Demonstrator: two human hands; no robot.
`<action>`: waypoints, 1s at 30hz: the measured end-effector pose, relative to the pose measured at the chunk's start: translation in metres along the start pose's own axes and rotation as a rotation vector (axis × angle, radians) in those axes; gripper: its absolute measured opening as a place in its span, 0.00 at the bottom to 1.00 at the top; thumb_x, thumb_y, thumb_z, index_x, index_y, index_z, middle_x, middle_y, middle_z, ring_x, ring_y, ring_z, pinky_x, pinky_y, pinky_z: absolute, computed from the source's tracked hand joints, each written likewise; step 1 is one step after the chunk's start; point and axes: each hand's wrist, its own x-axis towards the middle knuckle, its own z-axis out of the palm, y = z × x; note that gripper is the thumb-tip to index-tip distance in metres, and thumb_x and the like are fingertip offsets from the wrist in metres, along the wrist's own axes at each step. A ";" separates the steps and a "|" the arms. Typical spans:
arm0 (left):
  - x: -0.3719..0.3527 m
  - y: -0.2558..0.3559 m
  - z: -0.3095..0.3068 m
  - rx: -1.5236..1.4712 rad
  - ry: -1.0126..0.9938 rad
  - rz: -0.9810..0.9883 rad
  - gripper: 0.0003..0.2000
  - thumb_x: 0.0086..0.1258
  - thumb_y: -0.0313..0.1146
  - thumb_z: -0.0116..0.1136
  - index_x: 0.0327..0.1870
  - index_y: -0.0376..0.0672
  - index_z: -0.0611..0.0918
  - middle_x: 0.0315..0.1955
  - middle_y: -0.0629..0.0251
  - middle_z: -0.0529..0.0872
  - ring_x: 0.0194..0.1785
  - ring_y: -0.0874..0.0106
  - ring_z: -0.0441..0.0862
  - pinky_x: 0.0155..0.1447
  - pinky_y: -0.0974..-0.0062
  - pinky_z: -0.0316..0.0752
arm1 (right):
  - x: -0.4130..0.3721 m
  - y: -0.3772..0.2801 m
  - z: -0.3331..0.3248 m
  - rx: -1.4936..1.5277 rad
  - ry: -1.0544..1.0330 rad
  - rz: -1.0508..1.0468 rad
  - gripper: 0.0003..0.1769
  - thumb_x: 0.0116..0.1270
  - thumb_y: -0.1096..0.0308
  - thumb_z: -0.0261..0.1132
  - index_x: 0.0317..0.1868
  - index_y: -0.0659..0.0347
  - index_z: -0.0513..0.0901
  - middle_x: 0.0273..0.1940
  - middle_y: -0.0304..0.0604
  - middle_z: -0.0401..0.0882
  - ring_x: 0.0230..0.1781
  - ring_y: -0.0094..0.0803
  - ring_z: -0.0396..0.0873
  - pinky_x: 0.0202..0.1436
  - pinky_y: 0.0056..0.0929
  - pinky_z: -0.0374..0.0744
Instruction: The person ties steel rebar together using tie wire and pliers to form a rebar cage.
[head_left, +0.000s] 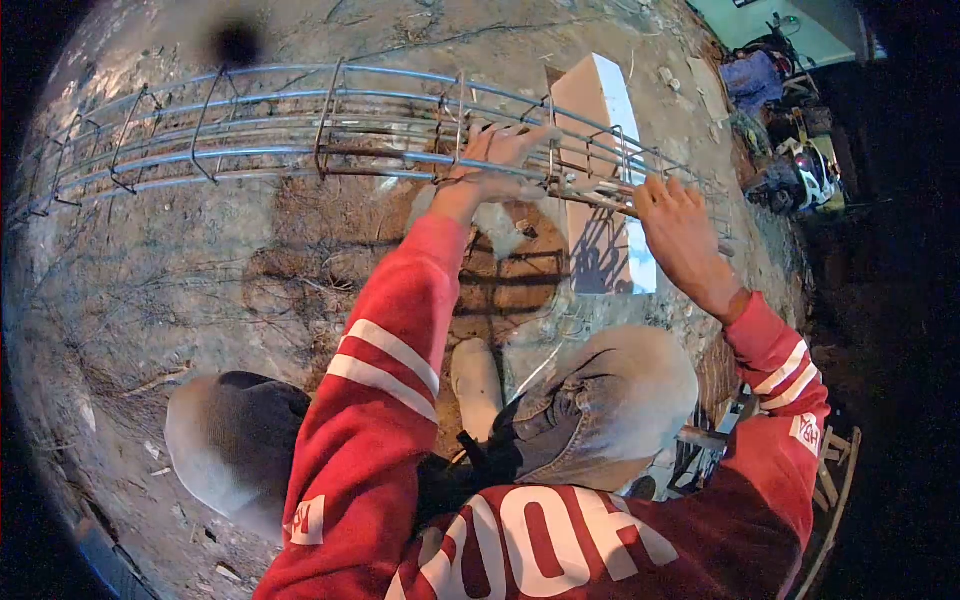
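Note:
A long rebar cage (390,155), made of steel bars with square stirrups, stretches across the upper view. My left hand (495,155) reaches into it, fingers and thumb around the bars near one stirrup; part of its grip is hidden. My right hand (685,235) is closed around the handle end of what look like pincers (600,197). The head of this tool touches the cage beside my left thumb, at a stirrup. Any wire at that joint is too small to make out.
A pale block with a brown side (595,110) stands under the cage's right part. Dirt ground (180,300) with twigs surrounds my knees. At the upper right are a blue cloth (752,80) and a white-and-black object (815,175). Wooden pieces (835,480) lie at the lower right.

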 end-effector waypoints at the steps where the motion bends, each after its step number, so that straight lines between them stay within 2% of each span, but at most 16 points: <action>1: 0.000 0.001 -0.002 -0.002 0.002 0.000 0.43 0.46 0.50 0.73 0.68 0.65 0.68 0.60 0.55 0.78 0.65 0.51 0.71 0.68 0.48 0.58 | 0.000 0.000 0.000 0.020 -0.068 0.012 0.12 0.61 0.71 0.58 0.45 0.64 0.77 0.49 0.48 0.74 0.51 0.41 0.72 0.54 0.40 0.72; 2: -0.001 0.002 -0.004 0.035 0.035 0.051 0.44 0.44 0.51 0.75 0.68 0.58 0.69 0.57 0.53 0.80 0.61 0.51 0.75 0.65 0.50 0.64 | 0.001 0.001 0.000 0.018 -0.067 0.010 0.12 0.61 0.71 0.58 0.45 0.64 0.77 0.49 0.48 0.74 0.51 0.41 0.72 0.54 0.40 0.72; 3: -0.002 0.003 -0.006 0.072 0.066 0.100 0.46 0.42 0.52 0.77 0.67 0.50 0.70 0.53 0.50 0.82 0.58 0.50 0.78 0.61 0.53 0.70 | 0.002 0.002 0.002 -0.029 0.088 -0.043 0.12 0.60 0.71 0.58 0.44 0.64 0.77 0.48 0.47 0.74 0.50 0.40 0.73 0.52 0.39 0.73; 4: -0.001 0.002 -0.006 0.072 0.067 0.098 0.46 0.42 0.52 0.77 0.67 0.50 0.70 0.53 0.50 0.82 0.58 0.50 0.78 0.61 0.53 0.70 | 0.002 0.002 0.003 -0.076 0.246 -0.096 0.11 0.60 0.72 0.58 0.44 0.63 0.77 0.46 0.46 0.75 0.49 0.39 0.74 0.51 0.39 0.74; 5: -0.001 0.002 -0.007 0.048 0.056 0.097 0.46 0.42 0.52 0.77 0.67 0.50 0.70 0.52 0.49 0.82 0.57 0.50 0.78 0.60 0.54 0.71 | 0.003 0.001 0.002 -0.074 0.247 -0.100 0.11 0.60 0.72 0.58 0.44 0.63 0.77 0.46 0.46 0.75 0.49 0.39 0.74 0.51 0.39 0.74; 8: -0.004 0.006 -0.011 0.022 0.035 0.069 0.45 0.42 0.51 0.76 0.67 0.51 0.70 0.50 0.48 0.83 0.55 0.49 0.79 0.60 0.54 0.72 | 0.004 -0.001 -0.001 -0.056 0.193 -0.075 0.11 0.60 0.72 0.58 0.43 0.63 0.77 0.44 0.46 0.76 0.44 0.39 0.77 0.43 0.37 0.77; 10: -0.003 0.006 -0.012 0.020 0.025 0.053 0.45 0.42 0.51 0.76 0.67 0.52 0.70 0.49 0.48 0.83 0.54 0.49 0.80 0.60 0.54 0.72 | 0.001 0.001 -0.001 0.043 -0.030 -0.056 0.11 0.60 0.72 0.58 0.44 0.63 0.76 0.41 0.46 0.77 0.39 0.39 0.79 0.36 0.36 0.79; 13: 0.001 0.005 -0.010 0.067 -0.058 0.010 0.46 0.42 0.49 0.75 0.68 0.52 0.69 0.49 0.48 0.83 0.54 0.49 0.80 0.60 0.54 0.72 | -0.008 -0.007 -0.003 0.081 -0.011 -0.068 0.12 0.59 0.72 0.59 0.45 0.63 0.76 0.39 0.45 0.76 0.36 0.39 0.80 0.32 0.35 0.79; 17: -0.003 -0.003 -0.005 0.037 0.021 0.051 0.46 0.43 0.45 0.75 0.70 0.53 0.67 0.48 0.50 0.83 0.55 0.50 0.79 0.60 0.52 0.72 | -0.010 -0.015 -0.004 -0.047 0.168 -0.093 0.12 0.58 0.72 0.60 0.44 0.61 0.76 0.40 0.45 0.76 0.37 0.39 0.79 0.33 0.34 0.79; 21: -0.001 0.001 -0.006 0.051 0.023 0.073 0.47 0.42 0.42 0.75 0.71 0.54 0.66 0.47 0.50 0.84 0.55 0.50 0.79 0.59 0.52 0.71 | -0.009 -0.014 0.000 -0.052 0.234 -0.128 0.13 0.59 0.72 0.60 0.45 0.61 0.75 0.40 0.46 0.76 0.36 0.41 0.80 0.34 0.37 0.79; 23: -0.004 0.005 -0.014 0.062 -0.008 0.041 0.48 0.42 0.41 0.75 0.72 0.54 0.66 0.47 0.50 0.84 0.55 0.49 0.79 0.59 0.53 0.71 | -0.012 -0.013 0.003 0.198 0.013 -0.045 0.14 0.60 0.71 0.60 0.47 0.63 0.74 0.38 0.48 0.78 0.35 0.44 0.81 0.34 0.41 0.80; 24: -0.005 0.008 -0.017 0.069 -0.041 0.016 0.49 0.42 0.40 0.75 0.73 0.55 0.65 0.46 0.49 0.84 0.55 0.49 0.79 0.59 0.54 0.71 | -0.011 -0.012 0.003 0.199 0.016 -0.051 0.14 0.60 0.71 0.60 0.47 0.63 0.74 0.38 0.48 0.78 0.35 0.44 0.81 0.34 0.41 0.80; 26: -0.004 0.009 -0.017 0.049 -0.046 0.007 0.49 0.41 0.39 0.74 0.73 0.56 0.65 0.46 0.49 0.84 0.55 0.49 0.79 0.58 0.54 0.72 | -0.009 -0.012 -0.001 0.343 -0.259 0.018 0.18 0.58 0.70 0.64 0.47 0.66 0.71 0.34 0.51 0.78 0.29 0.39 0.81 0.31 0.42 0.80; 27: -0.003 0.009 -0.018 0.027 -0.052 0.004 0.49 0.41 0.38 0.74 0.73 0.56 0.65 0.46 0.48 0.84 0.55 0.49 0.79 0.58 0.53 0.72 | -0.010 -0.013 0.000 0.346 -0.256 0.015 0.18 0.58 0.70 0.64 0.47 0.66 0.71 0.34 0.51 0.78 0.29 0.39 0.81 0.31 0.42 0.80; 29: -0.001 0.008 -0.016 0.047 -0.079 -0.022 0.49 0.41 0.37 0.74 0.73 0.55 0.66 0.47 0.48 0.84 0.56 0.50 0.79 0.58 0.53 0.72 | -0.011 -0.012 0.003 1.092 -0.212 -0.076 0.19 0.60 0.66 0.67 0.43 0.67 0.69 0.23 0.39 0.71 0.18 0.32 0.71 0.23 0.31 0.74; 30: 0.001 0.007 -0.017 0.060 -0.103 -0.046 0.48 0.40 0.35 0.73 0.72 0.55 0.66 0.47 0.48 0.84 0.57 0.50 0.79 0.58 0.53 0.73 | -0.008 -0.007 0.004 1.088 -0.210 -0.084 0.19 0.60 0.66 0.67 0.43 0.67 0.69 0.23 0.39 0.71 0.18 0.32 0.71 0.23 0.31 0.74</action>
